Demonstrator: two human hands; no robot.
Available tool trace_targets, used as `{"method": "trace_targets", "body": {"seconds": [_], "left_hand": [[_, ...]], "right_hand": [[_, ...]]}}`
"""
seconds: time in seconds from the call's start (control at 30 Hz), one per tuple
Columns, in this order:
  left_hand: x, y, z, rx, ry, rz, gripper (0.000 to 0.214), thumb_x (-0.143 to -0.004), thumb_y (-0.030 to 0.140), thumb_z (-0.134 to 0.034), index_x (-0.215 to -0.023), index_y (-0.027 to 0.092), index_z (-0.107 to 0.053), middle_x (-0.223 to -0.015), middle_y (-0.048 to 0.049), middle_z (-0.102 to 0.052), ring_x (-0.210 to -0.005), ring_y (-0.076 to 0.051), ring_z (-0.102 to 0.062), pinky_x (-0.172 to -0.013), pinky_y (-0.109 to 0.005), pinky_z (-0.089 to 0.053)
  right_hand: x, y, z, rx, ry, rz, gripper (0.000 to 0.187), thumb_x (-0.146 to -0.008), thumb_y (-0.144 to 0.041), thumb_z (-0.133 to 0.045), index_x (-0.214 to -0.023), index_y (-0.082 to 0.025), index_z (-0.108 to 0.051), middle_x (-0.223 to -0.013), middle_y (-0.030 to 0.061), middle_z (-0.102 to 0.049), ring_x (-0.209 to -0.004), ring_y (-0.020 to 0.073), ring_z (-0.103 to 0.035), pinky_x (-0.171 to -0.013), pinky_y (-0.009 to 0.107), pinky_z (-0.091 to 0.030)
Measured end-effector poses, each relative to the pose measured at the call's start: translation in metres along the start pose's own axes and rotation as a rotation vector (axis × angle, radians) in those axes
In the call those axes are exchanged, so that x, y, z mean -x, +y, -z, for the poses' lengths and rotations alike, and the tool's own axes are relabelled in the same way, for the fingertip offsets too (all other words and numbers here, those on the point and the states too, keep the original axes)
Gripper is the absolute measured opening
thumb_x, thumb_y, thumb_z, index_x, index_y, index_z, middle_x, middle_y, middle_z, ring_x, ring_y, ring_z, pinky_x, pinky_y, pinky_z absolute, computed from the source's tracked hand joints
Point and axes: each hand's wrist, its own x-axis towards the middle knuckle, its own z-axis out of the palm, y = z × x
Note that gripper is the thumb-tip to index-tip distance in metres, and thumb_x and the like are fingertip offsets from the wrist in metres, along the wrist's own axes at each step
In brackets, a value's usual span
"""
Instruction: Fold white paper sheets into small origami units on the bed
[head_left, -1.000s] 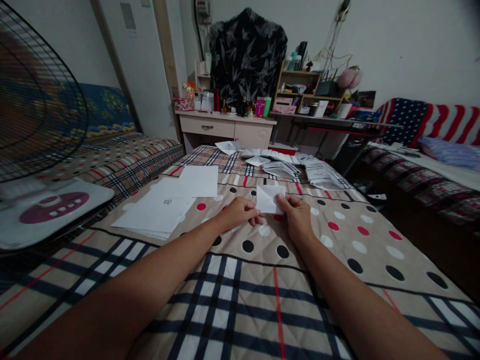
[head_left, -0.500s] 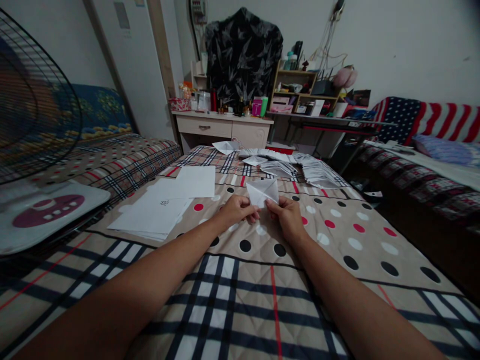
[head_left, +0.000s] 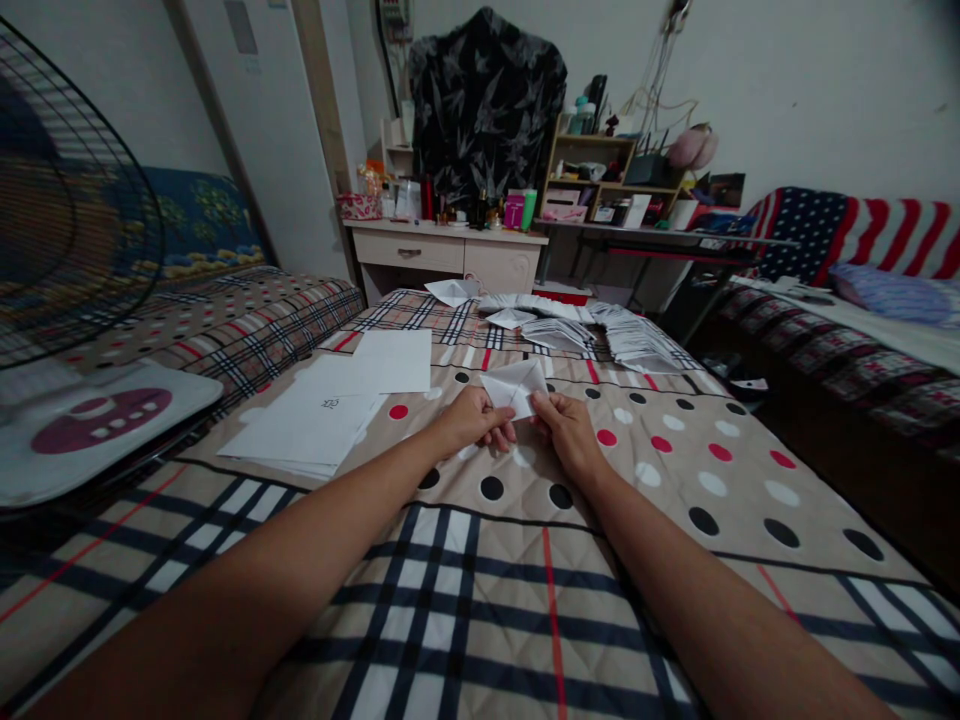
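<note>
The left hand (head_left: 480, 418) is nearly closed, thumb on top and fingers curled beneath, and grips the lower left edge of a folded paper (head_left: 514, 383). The right hand (head_left: 568, 428) is closed in a pinch, thumb and fingertips gripping the right corner of the same paper. The folded paper is located between the two hands and extends just beyond them, tilted, with crease lines visible on its upper face.

Below both hands is the bed, covered by a bedspread (head_left: 517, 585) with dots and checks. To the left of the left hand, well apart from it, lie white sheets (head_left: 300, 420) in overlapping layers (one bears a small dark marking). Ahead of the hands lie folded pieces (head_left: 637, 338), closely ranked in rows; the nearest rows are ahead and to the right of the right hand. A single folded piece (head_left: 451, 291) lies farther ahead of the left hand.

Beyond these, a bench (head_left: 409, 250) with a drawer carries bottles and boxes. A dark patterned shirt (head_left: 487, 110) hangs above it. Far left of the left hand is a fan (head_left: 82, 215) with a wire guard.
</note>
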Motion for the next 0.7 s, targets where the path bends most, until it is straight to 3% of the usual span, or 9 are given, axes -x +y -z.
{"method": "trace_targets", "body": {"seconds": [0.23,0.37,0.47,0.6,0.7], "left_hand": [[0.0048,0.0089,0.0010,-0.047,0.002,0.033,0.036,-0.087,0.031,-0.065,-0.059,0.009,-0.062,-0.044,-0.0030,-0.059,-0.035,-0.008,-0.054,-0.037,-0.016,-0.034],[0.0061,0.0061,-0.0005,-0.014,0.052,0.060,0.038,-0.082,0.046,-0.070,-0.068,0.012,-0.060,-0.041,0.0039,-0.053,-0.029,-0.007,-0.046,-0.032,-0.017,-0.030],[0.0055,0.0014,-0.0019,-0.003,0.051,0.007,0.049,-0.077,0.061,-0.069,-0.067,0.015,-0.055,-0.037,0.0065,-0.047,-0.027,-0.007,-0.041,-0.031,-0.017,-0.026],[0.0034,-0.0008,-0.0014,0.115,0.037,-0.034,0.056,-0.078,0.070,-0.061,-0.063,0.018,-0.046,-0.036,0.0088,-0.037,-0.030,-0.006,-0.040,-0.033,-0.017,-0.025],[0.0042,0.0028,0.0007,0.292,-0.047,-0.022,0.052,-0.080,0.064,-0.064,-0.066,0.019,-0.042,-0.041,0.0118,-0.031,-0.030,-0.003,-0.030,-0.035,-0.016,-0.027]], "right_hand": [[0.0006,0.0002,0.0032,0.069,-0.004,0.022,0.058,-0.076,-0.069,-0.063,-0.050,-0.020,-0.049,-0.044,-0.0041,-0.039,-0.043,0.0087,-0.030,-0.043,0.026,-0.020],[-0.0010,0.0015,0.0032,0.082,0.065,0.005,0.061,-0.077,-0.072,-0.060,-0.048,-0.020,-0.048,-0.039,-0.0035,-0.040,-0.039,0.0085,-0.029,-0.041,0.027,-0.017],[-0.0026,0.0015,0.0029,0.006,0.090,0.012,0.062,-0.076,-0.074,-0.060,-0.049,-0.020,-0.051,-0.041,-0.0023,-0.043,-0.039,0.0089,-0.033,-0.041,0.026,-0.021],[-0.0063,0.0012,0.0047,-0.227,0.123,-0.016,0.062,-0.078,-0.078,-0.050,-0.063,-0.019,-0.060,-0.058,0.0022,-0.060,-0.044,0.0107,-0.044,-0.043,0.025,-0.030],[-0.0077,0.0000,0.0058,-0.330,0.087,-0.040,0.042,-0.069,-0.058,-0.073,-0.089,-0.021,-0.069,-0.075,0.0020,-0.068,-0.051,0.0108,-0.051,-0.045,0.023,-0.035]]}}
